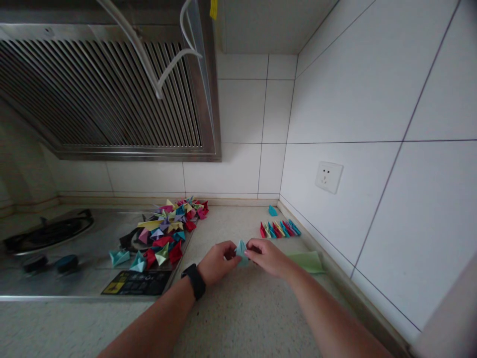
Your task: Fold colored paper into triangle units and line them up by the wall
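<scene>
Between my two hands is a pale blue folded paper piece point(241, 247), held just over the countertop point(238, 308). My left hand point(219, 259), with a black watch on its wrist, pinches the paper's left side. From the right, my right hand point(266, 254) grips its other edge between thumb and fingers. Beyond my right hand stands a row of folded paper pieces point(280, 229) in red, blue and pale yellow. Partly behind my right forearm lies a light green sheet of paper point(307, 262).
Colourful folded paper figures point(164, 238) are heaped over the right side of the gas stove point(89, 278). One blue folded piece point(273, 211) lies near the back corner. A range hood point(112, 99) hangs above the stove. A tiled wall with a socket point(329, 177) borders the right.
</scene>
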A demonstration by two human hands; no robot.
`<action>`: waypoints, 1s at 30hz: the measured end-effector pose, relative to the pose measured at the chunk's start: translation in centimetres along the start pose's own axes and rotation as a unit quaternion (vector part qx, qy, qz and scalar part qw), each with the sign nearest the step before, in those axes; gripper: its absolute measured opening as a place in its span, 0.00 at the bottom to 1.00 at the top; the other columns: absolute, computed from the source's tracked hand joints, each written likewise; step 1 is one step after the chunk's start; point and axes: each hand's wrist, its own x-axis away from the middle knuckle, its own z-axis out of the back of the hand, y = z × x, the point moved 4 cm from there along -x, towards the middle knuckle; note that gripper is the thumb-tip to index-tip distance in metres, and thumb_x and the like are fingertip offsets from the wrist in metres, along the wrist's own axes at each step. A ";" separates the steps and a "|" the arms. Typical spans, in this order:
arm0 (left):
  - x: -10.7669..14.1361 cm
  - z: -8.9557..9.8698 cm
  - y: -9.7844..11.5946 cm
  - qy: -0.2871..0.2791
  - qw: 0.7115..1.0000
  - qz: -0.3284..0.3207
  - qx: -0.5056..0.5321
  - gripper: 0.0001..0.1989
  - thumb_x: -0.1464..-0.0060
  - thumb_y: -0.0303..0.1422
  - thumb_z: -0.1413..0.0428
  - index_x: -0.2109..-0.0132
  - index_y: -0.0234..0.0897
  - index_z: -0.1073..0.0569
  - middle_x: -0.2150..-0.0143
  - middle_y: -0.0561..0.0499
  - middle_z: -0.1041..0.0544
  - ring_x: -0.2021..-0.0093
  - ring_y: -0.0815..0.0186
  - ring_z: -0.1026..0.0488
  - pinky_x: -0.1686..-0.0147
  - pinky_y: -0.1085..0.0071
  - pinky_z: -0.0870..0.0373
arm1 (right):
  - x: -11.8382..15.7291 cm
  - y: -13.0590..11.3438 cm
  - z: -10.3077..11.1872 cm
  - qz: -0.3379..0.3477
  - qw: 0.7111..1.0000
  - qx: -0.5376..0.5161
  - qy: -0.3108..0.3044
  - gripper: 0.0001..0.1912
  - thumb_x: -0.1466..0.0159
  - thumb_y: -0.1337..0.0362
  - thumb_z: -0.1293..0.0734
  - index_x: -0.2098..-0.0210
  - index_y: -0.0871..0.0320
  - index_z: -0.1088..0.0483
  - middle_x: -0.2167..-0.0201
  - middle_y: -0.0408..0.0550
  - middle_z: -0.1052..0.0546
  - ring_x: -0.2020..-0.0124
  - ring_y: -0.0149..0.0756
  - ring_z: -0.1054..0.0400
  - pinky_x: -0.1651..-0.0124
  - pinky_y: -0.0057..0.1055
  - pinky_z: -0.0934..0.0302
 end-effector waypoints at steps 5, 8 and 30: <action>0.2 -0.8 -1.0 -0.051 0.994 0.059 0.082 0.15 0.48 0.43 0.46 0.60 0.35 0.32 0.70 0.53 0.30 0.74 0.70 0.32 0.80 0.78 0.39 | 0.0 0.2 -0.1 -0.018 0.999 -0.028 -0.005 0.11 0.38 0.58 0.37 0.71 0.59 0.33 0.78 0.39 0.34 0.76 0.28 0.40 0.72 0.24 0.48; 0.1 -1.0 -1.5 -0.063 0.989 0.070 0.113 0.16 0.49 0.43 0.46 0.59 0.34 0.33 0.67 0.49 0.27 0.72 0.70 0.30 0.80 0.79 0.39 | 0.0 0.4 -0.2 -0.029 0.998 -0.056 -0.017 0.12 0.38 0.57 0.38 0.70 0.60 0.33 0.77 0.41 0.32 0.76 0.28 0.39 0.72 0.24 0.45; 0.0 -0.9 -1.4 -0.043 0.992 0.040 0.110 0.16 0.44 0.45 0.51 0.62 0.34 0.32 0.69 0.51 0.27 0.75 0.72 0.32 0.81 0.79 0.40 | -0.2 0.7 -0.3 -0.037 0.992 -0.115 -0.022 0.14 0.37 0.55 0.39 0.69 0.60 0.32 0.75 0.43 0.29 0.75 0.29 0.36 0.70 0.26 0.41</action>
